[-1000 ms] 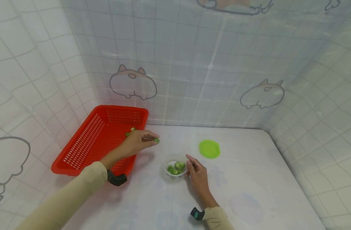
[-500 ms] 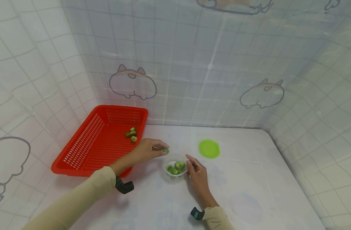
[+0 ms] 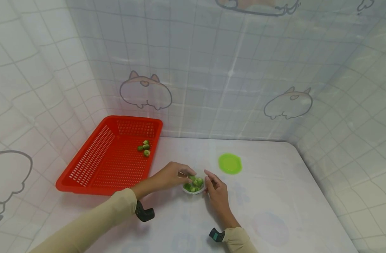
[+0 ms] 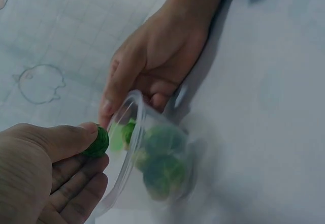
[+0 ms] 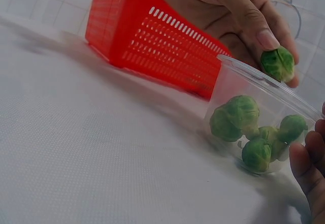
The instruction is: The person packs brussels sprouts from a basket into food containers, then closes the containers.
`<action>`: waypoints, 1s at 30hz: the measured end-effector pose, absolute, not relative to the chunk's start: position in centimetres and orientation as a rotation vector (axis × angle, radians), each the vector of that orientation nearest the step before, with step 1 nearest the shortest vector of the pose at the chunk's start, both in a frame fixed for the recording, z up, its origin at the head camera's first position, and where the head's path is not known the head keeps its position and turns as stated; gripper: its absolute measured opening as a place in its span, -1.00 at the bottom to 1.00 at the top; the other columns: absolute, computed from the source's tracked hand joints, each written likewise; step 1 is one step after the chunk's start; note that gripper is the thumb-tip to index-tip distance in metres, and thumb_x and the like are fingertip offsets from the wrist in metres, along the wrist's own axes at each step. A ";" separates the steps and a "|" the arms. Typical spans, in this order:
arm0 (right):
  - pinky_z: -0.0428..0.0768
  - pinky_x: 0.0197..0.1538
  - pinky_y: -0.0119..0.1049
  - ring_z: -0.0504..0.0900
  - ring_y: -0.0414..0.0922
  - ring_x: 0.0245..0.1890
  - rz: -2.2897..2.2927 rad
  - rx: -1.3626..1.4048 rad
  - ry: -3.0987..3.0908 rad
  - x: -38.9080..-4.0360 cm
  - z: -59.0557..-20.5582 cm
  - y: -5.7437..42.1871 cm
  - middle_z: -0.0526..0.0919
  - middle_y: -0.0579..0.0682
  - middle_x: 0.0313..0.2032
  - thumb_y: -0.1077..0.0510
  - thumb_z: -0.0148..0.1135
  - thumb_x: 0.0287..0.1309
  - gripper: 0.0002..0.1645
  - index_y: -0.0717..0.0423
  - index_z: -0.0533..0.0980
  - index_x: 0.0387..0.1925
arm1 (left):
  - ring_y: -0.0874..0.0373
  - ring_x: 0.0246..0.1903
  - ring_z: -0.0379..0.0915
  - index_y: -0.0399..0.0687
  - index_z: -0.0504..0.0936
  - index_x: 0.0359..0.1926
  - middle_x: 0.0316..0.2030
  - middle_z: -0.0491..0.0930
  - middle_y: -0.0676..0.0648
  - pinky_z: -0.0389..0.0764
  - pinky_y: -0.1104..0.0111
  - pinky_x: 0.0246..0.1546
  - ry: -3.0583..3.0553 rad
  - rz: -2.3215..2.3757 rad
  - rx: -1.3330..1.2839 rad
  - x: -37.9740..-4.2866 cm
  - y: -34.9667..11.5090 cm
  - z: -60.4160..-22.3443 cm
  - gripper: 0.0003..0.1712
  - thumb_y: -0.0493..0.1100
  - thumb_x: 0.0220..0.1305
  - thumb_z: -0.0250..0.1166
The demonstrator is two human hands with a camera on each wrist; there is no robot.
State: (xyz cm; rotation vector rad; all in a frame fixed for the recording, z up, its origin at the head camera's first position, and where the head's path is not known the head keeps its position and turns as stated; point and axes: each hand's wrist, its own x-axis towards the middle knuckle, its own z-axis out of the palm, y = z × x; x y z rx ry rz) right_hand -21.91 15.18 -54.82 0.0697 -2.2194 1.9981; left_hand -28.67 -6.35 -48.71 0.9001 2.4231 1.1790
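My left hand (image 3: pixel 172 175) pinches a green Brussels sprout (image 5: pixel 278 64) between thumb and fingers, just above the rim of a clear plastic container (image 5: pixel 222 88). Inside the container lie several Brussels sprouts (image 5: pixel 242 113), visible through its wall. At the container's right side, my right hand (image 3: pixel 218 195) holds it with thumb and curled fingers. The left wrist view shows the right hand's thumb (image 4: pixel 116 89) along the rim, the other fingers partly hidden behind the container.
A red plastic basket (image 3: pixel 109 168) stands at the left, with several Brussels sprouts (image 3: pixel 146 153) near its right side. A bright green lid (image 3: pixel 230 163) lies flat on the white table (image 3: pixel 275 182), behind and right of the container. Patterned sheets (image 3: pixel 205 70) hang around the table.
My left hand has moved right and toward me with the sprout, from the basket's edge to above the container. The right hand and container have stayed in place.
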 end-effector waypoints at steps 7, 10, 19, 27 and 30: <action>0.66 -0.35 -0.23 0.57 0.30 -0.41 1.992 0.092 -2.243 -21.8 -54.6 15.3 0.61 0.40 -0.29 0.17 0.10 0.48 -0.61 0.15 0.52 0.26 | 0.30 -0.03 0.63 0.05 0.76 0.02 -0.11 0.73 0.21 0.65 0.30 0.04 2.404 1.137 0.938 -28.1 -5.1 -49.5 -0.69 -0.17 0.24 0.45; 0.67 -0.34 -0.24 0.59 0.28 -0.41 1.981 0.095 -2.258 -21.8 -54.5 15.4 0.62 0.37 -0.29 0.16 0.10 0.49 -0.59 0.19 0.51 0.26 | 0.34 -0.05 0.62 0.11 0.76 0.02 -0.11 0.72 0.26 0.65 0.33 0.03 2.401 1.113 0.931 -27.9 -4.9 -49.7 -0.69 -0.17 0.23 0.46; 0.66 -0.34 -0.19 0.59 0.24 -0.43 1.958 0.079 -2.261 -21.7 -54.6 15.2 0.66 0.17 -0.33 0.14 0.10 0.49 -0.57 0.22 0.50 0.27 | 0.35 -0.14 0.60 0.04 0.76 0.02 -0.12 0.72 0.26 0.67 0.29 -0.02 2.429 1.056 1.020 -27.5 -4.5 -49.8 -0.67 -0.16 0.21 0.48; 0.66 -0.33 -0.18 0.59 0.25 -0.41 1.953 0.066 -2.264 -21.6 -54.4 15.2 0.66 0.18 -0.34 0.13 0.10 0.49 -0.63 0.03 0.55 0.23 | 0.25 -0.09 0.63 0.06 0.75 0.03 -0.11 0.72 0.25 0.65 0.34 0.00 2.468 1.007 1.079 -27.3 -4.4 -50.1 -0.66 -0.15 0.21 0.48; 0.65 -0.34 -0.18 0.60 0.23 -0.43 1.945 0.062 -2.264 -21.6 -54.5 15.2 0.66 0.20 -0.36 0.13 0.11 0.49 -0.62 0.08 0.55 0.24 | 0.27 -0.08 0.63 0.05 0.75 0.04 -0.09 0.72 0.24 0.65 0.36 0.01 2.471 1.002 1.098 -27.3 -4.4 -50.1 -0.65 -0.17 0.20 0.48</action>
